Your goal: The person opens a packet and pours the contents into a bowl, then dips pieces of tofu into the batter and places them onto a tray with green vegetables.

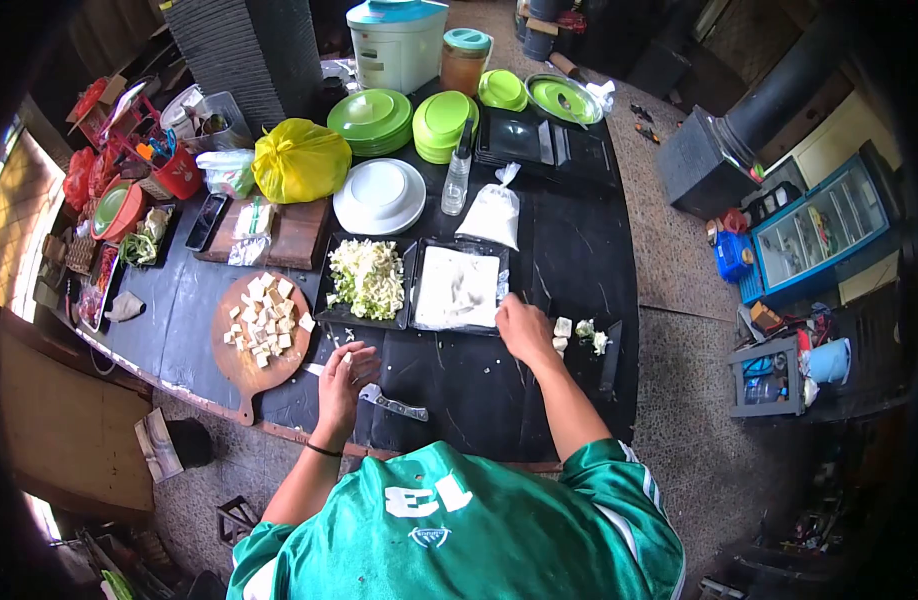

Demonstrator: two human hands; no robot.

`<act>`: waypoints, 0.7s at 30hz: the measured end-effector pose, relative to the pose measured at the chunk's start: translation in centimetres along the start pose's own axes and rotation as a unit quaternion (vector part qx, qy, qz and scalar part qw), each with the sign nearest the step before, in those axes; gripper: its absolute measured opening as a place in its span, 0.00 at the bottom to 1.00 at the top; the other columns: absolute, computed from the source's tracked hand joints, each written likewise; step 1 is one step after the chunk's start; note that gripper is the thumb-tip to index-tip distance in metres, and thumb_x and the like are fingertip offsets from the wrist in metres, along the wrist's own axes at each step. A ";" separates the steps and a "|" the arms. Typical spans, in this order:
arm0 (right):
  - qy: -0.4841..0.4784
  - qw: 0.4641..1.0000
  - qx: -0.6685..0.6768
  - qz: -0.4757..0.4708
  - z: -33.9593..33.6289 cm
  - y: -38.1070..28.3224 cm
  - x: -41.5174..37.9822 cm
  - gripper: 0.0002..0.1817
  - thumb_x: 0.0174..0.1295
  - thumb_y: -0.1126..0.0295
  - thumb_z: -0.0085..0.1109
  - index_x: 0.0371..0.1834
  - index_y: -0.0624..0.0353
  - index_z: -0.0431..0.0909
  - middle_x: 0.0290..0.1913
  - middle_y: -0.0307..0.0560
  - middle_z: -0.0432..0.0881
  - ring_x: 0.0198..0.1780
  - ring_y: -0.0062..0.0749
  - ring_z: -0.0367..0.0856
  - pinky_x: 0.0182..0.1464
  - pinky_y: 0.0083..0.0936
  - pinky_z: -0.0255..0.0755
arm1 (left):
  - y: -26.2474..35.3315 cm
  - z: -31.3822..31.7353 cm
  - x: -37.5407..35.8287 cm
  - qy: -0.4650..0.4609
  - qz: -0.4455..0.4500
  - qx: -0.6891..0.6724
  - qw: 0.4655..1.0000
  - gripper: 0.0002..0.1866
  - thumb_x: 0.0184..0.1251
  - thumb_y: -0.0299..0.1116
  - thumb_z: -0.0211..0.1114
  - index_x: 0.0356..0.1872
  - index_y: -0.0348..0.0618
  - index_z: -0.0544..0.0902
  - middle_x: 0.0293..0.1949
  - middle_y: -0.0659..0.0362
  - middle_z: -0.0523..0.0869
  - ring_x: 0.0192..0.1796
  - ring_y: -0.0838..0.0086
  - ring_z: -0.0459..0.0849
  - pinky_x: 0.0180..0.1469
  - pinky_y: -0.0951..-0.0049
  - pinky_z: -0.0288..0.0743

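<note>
My left hand hovers by the round wooden cutting board, fingers curled with a small pale piece at the tips that I cannot make out. Cut tofu cubes are heaped on the board. A knife lies beside this hand, its blade partly hidden. At the right rim of a black tray of white flour, my right hand has its fingers drawn together; what they hold is hidden. Right of it, a black tray carries a few white cubes and chopped vegetable bits.
A black tray of chopped greens sits left of the flour. Behind stand white plates, a bag of white powder, a glass bottle, a yellow bag and green plates. A phone lies at back left.
</note>
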State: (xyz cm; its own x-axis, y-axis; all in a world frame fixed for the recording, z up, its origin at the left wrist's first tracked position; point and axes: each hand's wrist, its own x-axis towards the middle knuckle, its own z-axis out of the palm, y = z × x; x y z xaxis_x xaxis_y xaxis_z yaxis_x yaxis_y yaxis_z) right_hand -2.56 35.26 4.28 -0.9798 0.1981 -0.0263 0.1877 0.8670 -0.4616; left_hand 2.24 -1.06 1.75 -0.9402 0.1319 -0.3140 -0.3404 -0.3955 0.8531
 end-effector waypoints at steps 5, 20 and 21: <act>0.020 1.000 -0.008 0.022 -0.3 1.2 0.0 0.14 0.78 0.60 0.53 0.46 0.60 0.80 0.40 0.68 0.89 0.46 0.70 0.88 0.51 0.63 0.79 | 0.2 1.0 -0.9 -0.041 0.039 0.018 0.998 0.26 0.88 0.51 0.54 0.70 0.41 0.77 0.64 0.47 0.88 0.64 0.59 0.88 0.70 0.56 0.78; -0.029 0.904 0.236 -0.356 -1.1 -9.2 -9.0 0.36 0.85 0.49 0.45 0.87 0.60 0.61 0.88 0.62 0.57 0.90 0.63 0.44 0.88 0.51 0.38 | -0.2 16.9 2.9 -0.018 -0.048 -0.194 0.980 0.45 0.81 0.77 0.34 0.90 0.67 0.53 0.90 0.58 0.53 0.87 0.56 0.57 0.86 0.48 0.52; -0.009 0.884 0.268 -0.383 -1.0 -10.1 -7.3 0.37 0.86 0.47 0.42 0.89 0.59 0.58 0.90 0.61 0.52 0.91 0.62 0.42 0.88 0.49 0.36 | -2.0 17.0 4.9 -0.055 -0.056 -0.239 0.968 0.43 0.80 0.78 0.34 0.89 0.73 0.54 0.89 0.60 0.55 0.85 0.56 0.60 0.84 0.47 0.54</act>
State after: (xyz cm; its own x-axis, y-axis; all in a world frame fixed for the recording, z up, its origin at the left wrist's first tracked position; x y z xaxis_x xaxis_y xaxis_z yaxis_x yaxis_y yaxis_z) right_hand 2.82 25.52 10.02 -0.8067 -0.3657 0.4642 -0.5867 0.4004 -0.7039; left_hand -1.85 15.79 5.60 -0.9021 0.2839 -0.3250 -0.4208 -0.7455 0.5168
